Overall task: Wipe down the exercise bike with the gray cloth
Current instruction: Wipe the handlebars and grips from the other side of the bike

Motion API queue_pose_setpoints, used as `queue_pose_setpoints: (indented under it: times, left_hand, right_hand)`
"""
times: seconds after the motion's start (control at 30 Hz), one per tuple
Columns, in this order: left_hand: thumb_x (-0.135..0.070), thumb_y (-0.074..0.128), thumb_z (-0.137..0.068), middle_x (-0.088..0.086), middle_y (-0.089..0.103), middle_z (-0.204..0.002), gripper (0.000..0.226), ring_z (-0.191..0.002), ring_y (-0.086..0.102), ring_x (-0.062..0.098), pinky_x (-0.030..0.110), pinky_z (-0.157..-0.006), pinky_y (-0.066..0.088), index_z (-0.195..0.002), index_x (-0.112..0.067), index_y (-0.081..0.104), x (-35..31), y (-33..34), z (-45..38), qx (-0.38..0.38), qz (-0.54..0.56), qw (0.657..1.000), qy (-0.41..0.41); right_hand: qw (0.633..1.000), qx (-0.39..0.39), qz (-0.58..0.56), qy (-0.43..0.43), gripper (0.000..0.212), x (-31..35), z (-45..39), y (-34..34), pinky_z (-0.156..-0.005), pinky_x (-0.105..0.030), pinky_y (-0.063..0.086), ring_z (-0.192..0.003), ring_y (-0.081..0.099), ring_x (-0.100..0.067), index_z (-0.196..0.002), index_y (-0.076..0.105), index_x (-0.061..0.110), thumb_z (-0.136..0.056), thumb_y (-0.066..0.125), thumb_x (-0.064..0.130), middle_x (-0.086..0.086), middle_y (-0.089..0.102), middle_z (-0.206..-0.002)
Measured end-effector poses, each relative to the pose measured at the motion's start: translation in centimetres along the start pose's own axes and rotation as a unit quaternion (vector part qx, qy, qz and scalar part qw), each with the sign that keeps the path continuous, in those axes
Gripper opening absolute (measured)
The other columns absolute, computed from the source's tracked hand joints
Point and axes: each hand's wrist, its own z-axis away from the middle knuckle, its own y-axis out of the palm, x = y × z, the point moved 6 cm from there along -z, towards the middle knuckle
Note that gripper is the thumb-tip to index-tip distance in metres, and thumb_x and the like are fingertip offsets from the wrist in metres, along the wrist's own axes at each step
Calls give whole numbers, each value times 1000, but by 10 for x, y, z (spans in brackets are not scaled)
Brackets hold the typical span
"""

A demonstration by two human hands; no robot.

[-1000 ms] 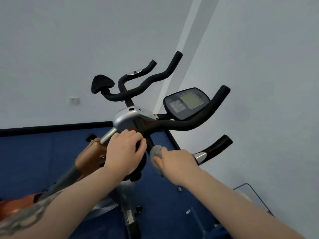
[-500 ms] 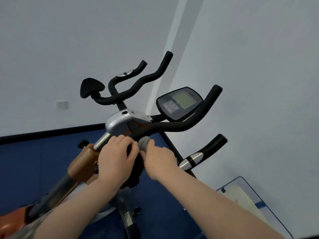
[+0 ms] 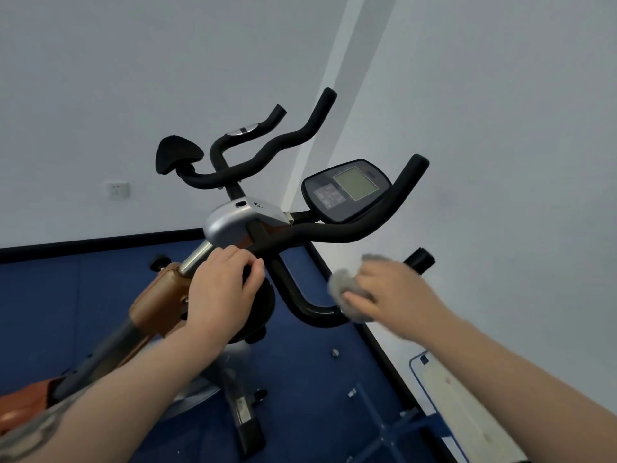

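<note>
On the near right handlebar (image 3: 310,307) of the exercise bike (image 3: 233,225), the right hand (image 3: 394,295) clutches the gray cloth (image 3: 347,289) against the black grip. To its left, the left hand (image 3: 220,292) curls round a dark knob under the silver stem. Farther off sits the console (image 3: 347,190), before pale walls.

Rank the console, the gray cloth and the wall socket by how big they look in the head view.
1. Console, largest.
2. Gray cloth, smaller, though the right hand holding it covers part and it sits nearer the camera.
3. Wall socket, smallest, but far off on the wall.
</note>
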Motion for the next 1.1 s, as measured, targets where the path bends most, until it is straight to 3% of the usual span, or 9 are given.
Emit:
queue_pose_setpoints:
  times: [0.1, 0.23, 0.4, 0.5, 0.6, 0.77, 0.9, 1.0, 1.1]
  left_hand:
    - [-25, 57, -93, -9, 52, -71, 21, -70, 50, 14, 31, -64, 40, -73, -21, 59, -2, 0, 1, -10, -7, 1000, 0]
    - [-26, 57, -92, -9, 51, -70, 21, -69, 48, 13, 29, -64, 38, -72, -22, 57, 0, 0, -1, -12, -10, 1000, -1]
    - [-25, 58, -92, -9, 50, -70, 21, -69, 48, 14, 31, -64, 39, -71, -21, 58, -1, 1, 0, -6, -11, 1000, 1]
    - [-25, 58, -92, -10, 51, -70, 21, -70, 48, 13, 33, -64, 42, -71, -21, 59, -1, 0, -1, -7, -8, 1000, -10]
    - [-28, 57, -93, -11, 54, -75, 20, -74, 48, 7, 29, -64, 41, -73, -24, 59, 7, 1, 3, -17, 16, 999, -46]
    - [-46, 54, -92, -16, 54, -76, 17, -82, 52, -7, 22, -58, 39, -78, -37, 49, 33, 1, 14, -41, 122, 977, -171]
    - [-57, 55, -87, -25, 58, -83, 20, -78, 55, -9, 24, -54, 37, -78, -42, 47, 37, 2, 18, -52, 163, 964, -205]
    - [-62, 52, -85, -27, 55, -90, 21, -81, 54, -9, 23, -56, 36, -78, -43, 45, 38, 2, 19, -49, 165, 963, -205]
    - [-60, 51, -86, -13, 55, -77, 24, -78, 54, -4, 22, -56, 34, -76, -39, 44, 37, 2, 20, -46, 167, 964, -204]
  right_hand:
    - [989, -98, 113, 16, 45, -41, 22, -18, -97, -42, 40, -84, 61, -22, -81, 70, 10, -93, 41, 43, -1, 64, -91]
    - [972, -184, 51, 135, 34, -4, 21, 14, -115, -47, 24, -85, 57, -21, -81, 65, 14, -93, 43, 37, 3, 61, -82]
    - [985, -139, 106, -12, 35, -16, 26, 9, -106, -42, 35, -96, 61, -24, -91, 67, 15, -94, 45, 42, 1, 62, -88]
    - [981, -100, 146, 80, 37, -33, 25, -5, -109, -45, 34, -90, 61, -23, -86, 67, 15, -96, 40, 39, 1, 62, -83]
    - [974, -68, 82, 198, 45, 17, 3, 14, -104, -49, 37, -81, 59, -27, -79, 65, 17, -97, 29, 37, -2, 62, -74]
    - [982, -19, 0, 188, 41, 70, -29, 32, -74, -35, 39, -77, 59, -21, -88, 60, 21, -101, 30, 46, 1, 63, -84]
    - [936, -31, -275, 220, 32, 34, -46, 15, -58, -26, 33, -70, 53, -10, -73, 45, 32, -99, 37, 50, 13, 54, -75]
    - [926, -168, -269, 206, 25, 29, -77, -8, -66, -23, 39, -81, 52, -3, -104, 51, 32, -98, 36, 52, 17, 56, -94]
    - [974, -116, -96, 171, 43, 42, -120, -2, -85, -37, 40, -103, 51, -19, -125, 49, 23, -100, 29, 51, 2, 58, -114]
